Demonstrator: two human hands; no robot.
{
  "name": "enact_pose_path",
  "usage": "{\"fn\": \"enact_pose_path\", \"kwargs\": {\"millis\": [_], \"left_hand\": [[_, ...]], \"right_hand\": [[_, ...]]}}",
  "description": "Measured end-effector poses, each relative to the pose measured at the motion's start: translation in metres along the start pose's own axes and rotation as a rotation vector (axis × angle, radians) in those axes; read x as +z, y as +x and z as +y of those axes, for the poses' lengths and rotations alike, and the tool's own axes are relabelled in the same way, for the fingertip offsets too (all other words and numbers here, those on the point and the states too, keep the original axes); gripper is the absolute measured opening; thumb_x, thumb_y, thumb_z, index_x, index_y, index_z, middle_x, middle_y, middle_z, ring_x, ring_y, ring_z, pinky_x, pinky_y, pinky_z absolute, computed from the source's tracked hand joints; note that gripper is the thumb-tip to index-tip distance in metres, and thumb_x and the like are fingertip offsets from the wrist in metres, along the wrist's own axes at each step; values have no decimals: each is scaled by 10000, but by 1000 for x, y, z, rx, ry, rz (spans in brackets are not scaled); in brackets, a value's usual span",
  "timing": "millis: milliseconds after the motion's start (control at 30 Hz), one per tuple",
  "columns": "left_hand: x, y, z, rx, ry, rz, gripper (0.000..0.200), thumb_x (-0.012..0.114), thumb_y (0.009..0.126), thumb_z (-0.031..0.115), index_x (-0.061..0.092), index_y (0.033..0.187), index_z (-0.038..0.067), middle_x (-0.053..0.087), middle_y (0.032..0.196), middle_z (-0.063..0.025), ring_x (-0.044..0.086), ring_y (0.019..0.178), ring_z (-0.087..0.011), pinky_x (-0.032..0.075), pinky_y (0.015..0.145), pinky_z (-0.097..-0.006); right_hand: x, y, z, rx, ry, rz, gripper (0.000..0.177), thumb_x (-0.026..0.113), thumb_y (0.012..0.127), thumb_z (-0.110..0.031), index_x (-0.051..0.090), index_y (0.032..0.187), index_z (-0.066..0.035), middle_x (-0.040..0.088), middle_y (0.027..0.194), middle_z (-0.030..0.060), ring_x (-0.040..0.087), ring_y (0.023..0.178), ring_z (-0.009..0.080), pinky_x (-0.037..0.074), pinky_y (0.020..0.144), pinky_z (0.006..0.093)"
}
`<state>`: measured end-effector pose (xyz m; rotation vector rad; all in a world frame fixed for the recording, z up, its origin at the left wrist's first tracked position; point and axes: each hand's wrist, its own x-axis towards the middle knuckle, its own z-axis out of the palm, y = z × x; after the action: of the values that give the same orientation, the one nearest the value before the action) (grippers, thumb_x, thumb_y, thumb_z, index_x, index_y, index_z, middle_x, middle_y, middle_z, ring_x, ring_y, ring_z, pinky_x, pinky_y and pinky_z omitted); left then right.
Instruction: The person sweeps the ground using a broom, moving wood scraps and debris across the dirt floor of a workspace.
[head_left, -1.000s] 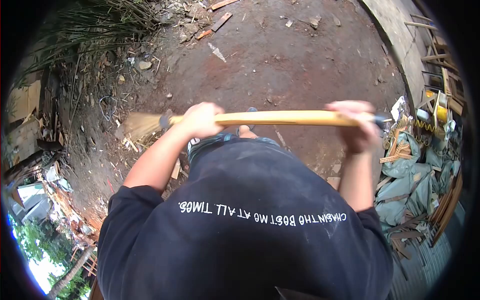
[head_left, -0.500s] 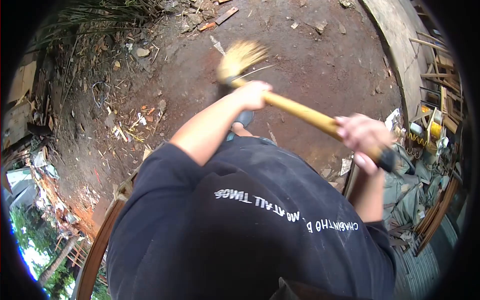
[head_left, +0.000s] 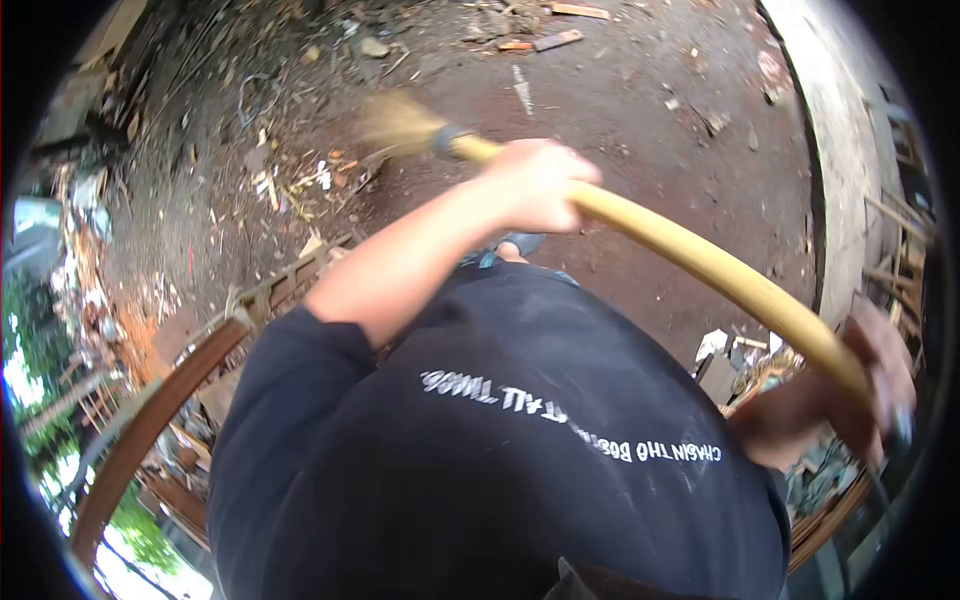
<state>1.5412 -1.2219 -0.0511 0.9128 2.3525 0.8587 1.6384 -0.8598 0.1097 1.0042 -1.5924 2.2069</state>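
Observation:
I hold a broom with a long yellow wooden handle (head_left: 700, 262) in both hands. My left hand (head_left: 540, 185) grips the handle near the straw head (head_left: 398, 122), which is blurred over the dirt ground (head_left: 620, 130). My right hand (head_left: 880, 375) grips the far end of the handle at the right edge of the view. My black shirt with white lettering (head_left: 520, 450) fills the lower middle. A foot in a dark sandal (head_left: 510, 246) shows just below my left hand.
Wood scraps and litter (head_left: 290, 180) lie scattered on the ground at left. A concrete edge (head_left: 840, 150) runs along the right. A rusty curved metal hoop (head_left: 150, 420) and debris lie at lower left. Junk (head_left: 740, 360) is piled at right.
The broom head swung from the left to ahead, then back to the upper left. My right hand dropped to the lower right. The view tilted.

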Motion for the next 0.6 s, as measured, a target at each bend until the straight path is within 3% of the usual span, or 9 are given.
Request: {"fn": "enact_pose_path", "kwargs": {"millis": [33, 67, 200, 267, 300, 333, 367, 500, 600], "left_hand": [[2, 11, 9, 121, -49, 50, 172, 686, 678, 155, 657, 845, 127, 692, 802, -126, 699, 846, -384, 551, 736, -504], [5, 20, 20, 159, -123, 61, 176, 701, 685, 169, 653, 847, 121, 688, 802, -133, 693, 839, -393, 545, 724, -504], [37, 18, -46, 406, -246, 106, 199, 742, 706, 196, 635, 844, 100, 676, 803, -159, 677, 831, -414, 532, 711, -511], [57, -21, -130, 315, -123, 39, 221, 785, 721, 184, 609, 811, 85, 681, 837, -158, 679, 828, -393, 532, 730, -500], [57, -59, -170, 232, -243, 60, 252, 813, 746, 221, 612, 813, 84, 681, 842, -153, 685, 817, -364, 531, 721, -477], [59, -93, -213, 102, -147, -19, 263, 825, 771, 249, 626, 823, 85, 684, 834, -143, 688, 806, -338, 530, 709, -455], [61, -128, -251, -38, -151, -91, 258, 829, 779, 257, 639, 816, 87, 686, 808, -133, 688, 790, -330, 525, 701, -446], [24, -253, -355, -408, -55, -209, 226, 834, 761, 253, 720, 868, 90, 721, 833, -161, 710, 826, -342, 544, 747, -457], [-24, -313, -398, -480, 69, -167, 215, 799, 738, 233, 740, 892, 96, 731, 870, -173, 707, 849, -365, 551, 779, -459]], "right_hand": [[13, 32, -26, -169, 64, -57, 260, 680, 849, -272, 656, 856, -14, 688, 890, 134, 666, 829, 247, 487, 694, 313], [30, 57, -40, -244, 85, -159, 222, 702, 840, -245, 653, 834, -29, 681, 869, 121, 663, 805, 243, 498, 689, 324], [140, 102, 35, -18, 49, -601, 168, 790, 804, -137, 639, 746, -91, 654, 785, 72, 651, 710, 225, 544, 668, 369], [180, 91, 97, 143, 151, -638, 222, 834, 786, -83, 632, 702, -122, 641, 744, 47, 646, 662, 217, 567, 657, 391], [189, 60, 117, 316, 99, -379, 222, 853, 782, -124, 637, 734, -114, 632, 773, 53, 646, 713, 260, 565, 785, 504], [190, 36, 143, 479, 33, -345, 220, 830, 818, -158, 612, 796, -137, 627, 823, 16, 626, 768, 240, 497, 1006, 557], [195, 13, 180, 549, 119, -303, 185, 815, 798, -114, 632, 783, -98, 650, 819, 54, 688, 921, 297, 466, 1086, 572], [266, -64, 271, 832, 178, -63, 174, 792, 852, -111, 638, 932, -95, 675, 1289, 193, 579, 1311, 350, 423, 1141, 559], [307, -65, 303, 1024, 342, 15, 253, 774, 920, -154, 643, 1132, -107, 536, 1492, 246, 537, 1352, 334, 439, 1135, 490]]}}
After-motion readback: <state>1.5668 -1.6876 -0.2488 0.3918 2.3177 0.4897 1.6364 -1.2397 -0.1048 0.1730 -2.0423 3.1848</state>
